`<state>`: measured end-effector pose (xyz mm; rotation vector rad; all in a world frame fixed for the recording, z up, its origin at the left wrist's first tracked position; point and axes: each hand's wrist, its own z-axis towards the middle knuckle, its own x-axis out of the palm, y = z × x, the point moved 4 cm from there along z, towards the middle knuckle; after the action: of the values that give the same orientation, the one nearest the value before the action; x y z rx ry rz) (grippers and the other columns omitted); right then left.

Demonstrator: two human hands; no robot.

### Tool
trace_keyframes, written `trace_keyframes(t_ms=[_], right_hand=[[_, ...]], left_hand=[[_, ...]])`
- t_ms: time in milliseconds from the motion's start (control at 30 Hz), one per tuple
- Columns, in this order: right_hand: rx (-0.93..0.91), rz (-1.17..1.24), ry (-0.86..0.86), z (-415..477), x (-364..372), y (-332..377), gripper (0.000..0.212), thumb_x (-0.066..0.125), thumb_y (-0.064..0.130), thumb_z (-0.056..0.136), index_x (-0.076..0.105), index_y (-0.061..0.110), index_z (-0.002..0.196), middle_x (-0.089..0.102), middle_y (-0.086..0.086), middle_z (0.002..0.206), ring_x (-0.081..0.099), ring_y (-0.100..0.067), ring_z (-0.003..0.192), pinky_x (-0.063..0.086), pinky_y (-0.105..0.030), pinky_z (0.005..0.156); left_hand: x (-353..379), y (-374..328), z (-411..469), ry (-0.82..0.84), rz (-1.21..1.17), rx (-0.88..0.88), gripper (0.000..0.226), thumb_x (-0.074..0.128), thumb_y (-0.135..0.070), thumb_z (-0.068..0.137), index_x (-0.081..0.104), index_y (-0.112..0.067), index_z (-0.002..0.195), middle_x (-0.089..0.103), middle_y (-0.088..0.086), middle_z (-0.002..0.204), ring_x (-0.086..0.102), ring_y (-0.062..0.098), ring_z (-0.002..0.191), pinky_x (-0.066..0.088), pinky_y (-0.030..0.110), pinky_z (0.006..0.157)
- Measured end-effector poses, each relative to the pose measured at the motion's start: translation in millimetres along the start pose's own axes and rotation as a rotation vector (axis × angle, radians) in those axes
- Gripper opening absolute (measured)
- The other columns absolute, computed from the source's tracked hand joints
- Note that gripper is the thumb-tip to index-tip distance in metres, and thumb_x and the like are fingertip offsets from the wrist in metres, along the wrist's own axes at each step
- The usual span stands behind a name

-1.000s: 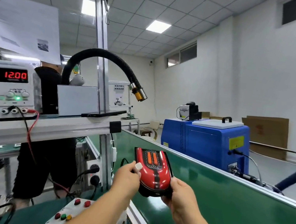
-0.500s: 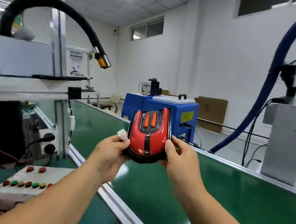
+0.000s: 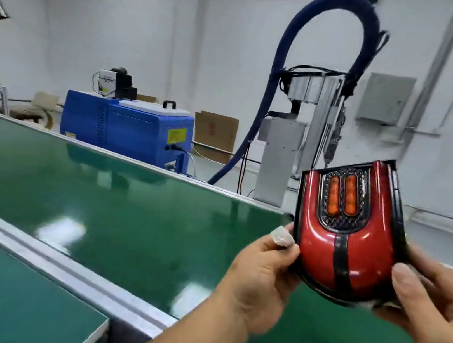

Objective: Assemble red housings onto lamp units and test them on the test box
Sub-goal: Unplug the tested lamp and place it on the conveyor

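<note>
A lamp unit (image 3: 346, 236) with a glossy red housing, a black centre stripe and two orange lenses is held up above the green conveyor belt (image 3: 102, 205). My left hand (image 3: 259, 279) pinches its left edge, thumb wrapped in pale tape. Gripping its right edge is my right hand (image 3: 440, 309), thumb on the red face. The test box is out of view.
A blue machine (image 3: 126, 127) stands behind the belt. Right of it are a grey metal stand (image 3: 279, 161) and a looping dark blue hose (image 3: 268, 98). Aluminium rails (image 3: 58, 263) edge the belt; a green worktop (image 3: 8, 306) lies at lower left.
My view and both hands have swung right along the belt with the lamp unit. The power supply, shelf frame and button box have left the view; the stand and hose now fill the centre.
</note>
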<state>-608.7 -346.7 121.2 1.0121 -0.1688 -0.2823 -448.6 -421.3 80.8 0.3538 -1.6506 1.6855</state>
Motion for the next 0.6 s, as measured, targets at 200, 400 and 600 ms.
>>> trace_keyframes(t_ms=[200, 400, 600], right_hand=[[0.229, -0.044, -0.142, -31, -39, -61, 0.032, 0.066, 0.011, 0.083, 0.069, 0.028, 0.109, 0.077, 0.002, 0.080, 0.072, -0.010, 0.065, 0.059, -0.031, 0.053], [0.542, -0.145, 0.052, -42, -14, -103, 0.027, 0.061, 0.004, 0.091, 0.071, 0.026, 0.103, 0.076, 0.003, 0.075, 0.071, -0.016, 0.065, 0.058, -0.027, 0.052], [0.520, -0.444, 0.239, -40, -15, -118, 0.029, 0.057, 0.015, 0.095, 0.069, 0.038, 0.107, 0.070, 0.006, 0.059, 0.060, -0.008, 0.042, 0.047, -0.018, 0.048]], left_hand=[[-7, 71, -10, -0.107, -0.003, -0.166, 0.040, 0.042, 0.014, 0.093, 0.077, -0.005, 0.093, 0.074, 0.012, 0.096, 0.068, 0.016, 0.070, 0.056, 0.024, 0.061], [-67, 74, -24, -0.330, 0.494, -0.256, 0.034, 0.049, 0.007, 0.095, 0.077, -0.011, 0.102, 0.075, 0.012, 0.098, 0.072, 0.020, 0.087, 0.057, 0.036, 0.084], [-69, 50, -33, -0.372, 1.402, -0.058, 0.081, 0.061, -0.043, 0.089, 0.012, -0.037, 0.153, 0.037, -0.007, 0.143, 0.044, 0.009, 0.120, 0.032, 0.024, 0.107]])
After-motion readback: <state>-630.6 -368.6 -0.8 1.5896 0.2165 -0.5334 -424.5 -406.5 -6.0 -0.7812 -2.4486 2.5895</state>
